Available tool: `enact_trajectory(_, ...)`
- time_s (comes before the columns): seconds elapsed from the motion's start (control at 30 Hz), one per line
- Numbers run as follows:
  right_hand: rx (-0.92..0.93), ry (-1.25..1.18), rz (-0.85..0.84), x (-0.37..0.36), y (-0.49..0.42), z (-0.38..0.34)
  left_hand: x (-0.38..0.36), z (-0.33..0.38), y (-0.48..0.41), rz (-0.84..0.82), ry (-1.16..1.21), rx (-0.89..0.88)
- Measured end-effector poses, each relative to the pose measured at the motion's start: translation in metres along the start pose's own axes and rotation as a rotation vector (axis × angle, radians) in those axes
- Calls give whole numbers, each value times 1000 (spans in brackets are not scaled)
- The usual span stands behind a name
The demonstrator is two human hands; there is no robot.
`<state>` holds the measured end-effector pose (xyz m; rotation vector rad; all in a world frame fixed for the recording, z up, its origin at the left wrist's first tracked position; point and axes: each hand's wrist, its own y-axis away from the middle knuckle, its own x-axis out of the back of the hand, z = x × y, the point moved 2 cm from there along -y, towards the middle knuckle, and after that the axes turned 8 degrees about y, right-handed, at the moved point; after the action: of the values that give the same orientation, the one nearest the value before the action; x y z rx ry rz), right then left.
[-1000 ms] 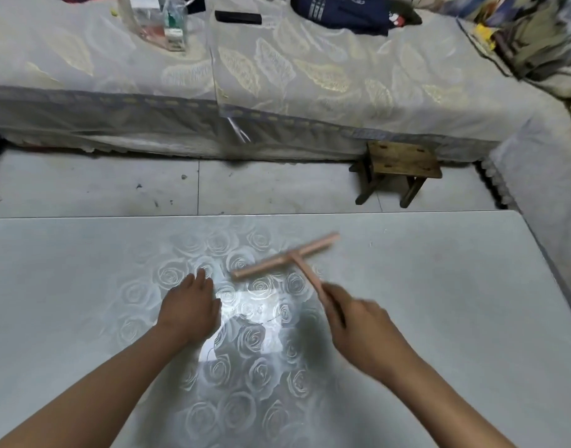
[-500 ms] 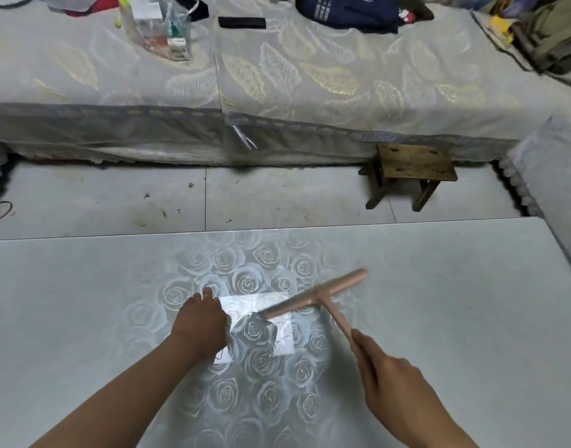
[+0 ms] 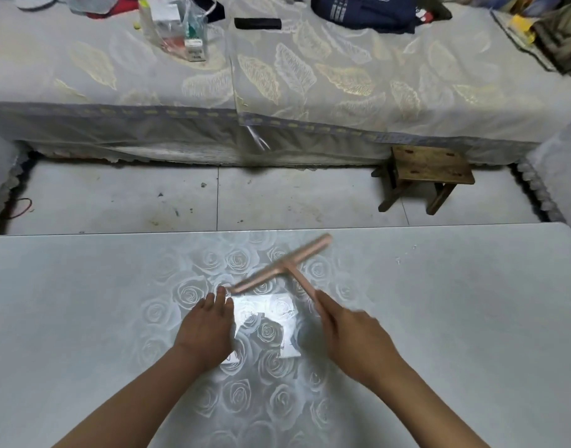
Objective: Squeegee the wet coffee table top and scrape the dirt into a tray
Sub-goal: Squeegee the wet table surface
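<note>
Squeegee (image 3: 285, 269) over the middle of the desk (image 3: 471, 318), held by its handle.
I judge it light, stiff plastic, likely slick when wet, so the handle's end, where the right hand (image 3: 352, 334) curls round it, is the place to hold. Its blade bar runs near-left to far-right; the handle points back toward me and rightward. Blur hides whether the blade touches. The left hand (image 3: 206, 328) lies flat, fingers straight, just beside the blade's left end.
</note>
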<state>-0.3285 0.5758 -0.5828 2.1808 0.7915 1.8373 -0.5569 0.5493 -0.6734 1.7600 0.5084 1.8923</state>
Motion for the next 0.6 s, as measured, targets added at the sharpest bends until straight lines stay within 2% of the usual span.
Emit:
enact_trajectory(0.13,-252,68,-35,-3,56,55,-7,-6,-2,-19,39,9)
enact_trajectory(0.2,-287,138,-39,6,68,58,-7,-5,-2,-16,81,15)
enact_trajectory(0.33,-62,75,66,37,44,20,-4,-7,4,-65,312,12)
enact_trajectory(0.4,50,44,105,43,15,-16,0,-17,14,81,503,25)
enact_trajectory(0.47,94,80,68,36,-15,-57,0,-32,33,282,445,87)
enact_trajectory(0.5,113,104,41,31,-27,-75,-4,-39,41,313,375,112)
enact_trajectory(0.6,142,153,-47,11,-41,-99,-11,-65,64,178,279,244)
